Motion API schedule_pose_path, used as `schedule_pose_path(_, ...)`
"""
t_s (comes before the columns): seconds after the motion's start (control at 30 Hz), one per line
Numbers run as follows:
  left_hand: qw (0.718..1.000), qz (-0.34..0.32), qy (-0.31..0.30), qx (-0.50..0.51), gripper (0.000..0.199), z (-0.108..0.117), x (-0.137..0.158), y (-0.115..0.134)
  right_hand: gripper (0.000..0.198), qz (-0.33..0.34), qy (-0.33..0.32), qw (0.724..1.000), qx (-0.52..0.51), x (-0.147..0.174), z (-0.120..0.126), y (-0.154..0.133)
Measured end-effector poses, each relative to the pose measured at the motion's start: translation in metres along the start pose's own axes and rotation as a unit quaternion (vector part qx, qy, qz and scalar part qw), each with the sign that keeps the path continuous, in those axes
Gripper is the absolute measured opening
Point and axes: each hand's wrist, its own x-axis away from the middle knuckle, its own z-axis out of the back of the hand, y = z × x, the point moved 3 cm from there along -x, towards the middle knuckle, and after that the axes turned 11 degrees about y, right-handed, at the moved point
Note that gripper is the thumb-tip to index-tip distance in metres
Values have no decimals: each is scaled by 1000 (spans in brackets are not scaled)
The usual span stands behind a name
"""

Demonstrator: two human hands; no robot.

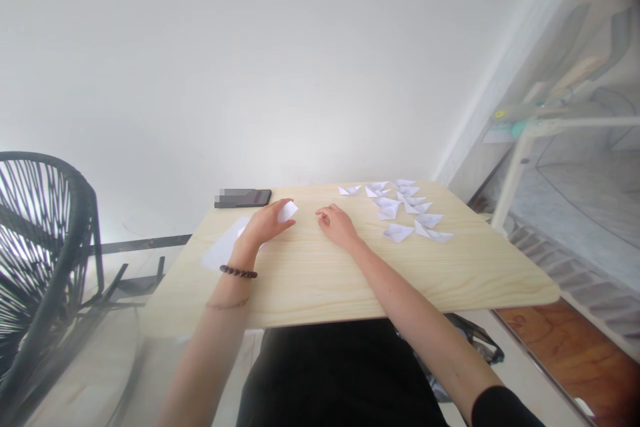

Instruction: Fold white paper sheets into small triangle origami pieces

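Observation:
My left hand (267, 223) is closed on a small folded piece of white paper (287, 211), pinched between thumb and fingers just above the table. Beneath that hand and wrist lie flat sheets of white paper (219, 248), partly covered by them. My right hand (337, 224) hovers near the middle of the table, a short gap from the folded paper. Its fingers are curled in, and I see nothing between them. Several white folded paper boats (398, 233) stand in a loose group to the right of my right hand.
A dark phone (257, 198), partly pixelated, lies at the back left of the pale wooden table (320, 287). Behind the table is a white wall (300, 80). A dark woven chair (60, 247) stands at left, and a white metal frame (520, 167) at right.

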Motion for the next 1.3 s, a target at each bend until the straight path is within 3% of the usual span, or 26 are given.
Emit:
schedule_pose_path(0.13, 996, 61, -15, -59, 51, -2, 1, -19, 24, 11, 9, 1000, -11, 0, -1, 2)
schedule_pose_path(0.23, 995, 59, -2, -75, 52, 0, 1, -24, 23, 13, 13, 1000, -13, 0, -2, 3)
schedule_pose_path(0.6, 994, 22, 75, -81, 47, 16, -1, 0, 24, 5, 4, 1000, -7, 0, 0, 1)
schedule_pose_path(0.83, 997, -45, 67, -5, 63, 5, -4, 12, 24, -4, -3, 1000, 0, 0, 1, 0)
schedule_pose_path(1.07, 973, -75, 172, 134, 78, 8, -5, 24, 24, -3, 0, 1000, -2, 0, 1, 0)
schedule_pose_path(1.3, 978, -83, 124, 143, 78, 5, -3, 31, 25, -4, -1, 1000, 6, -1, -2, 2)
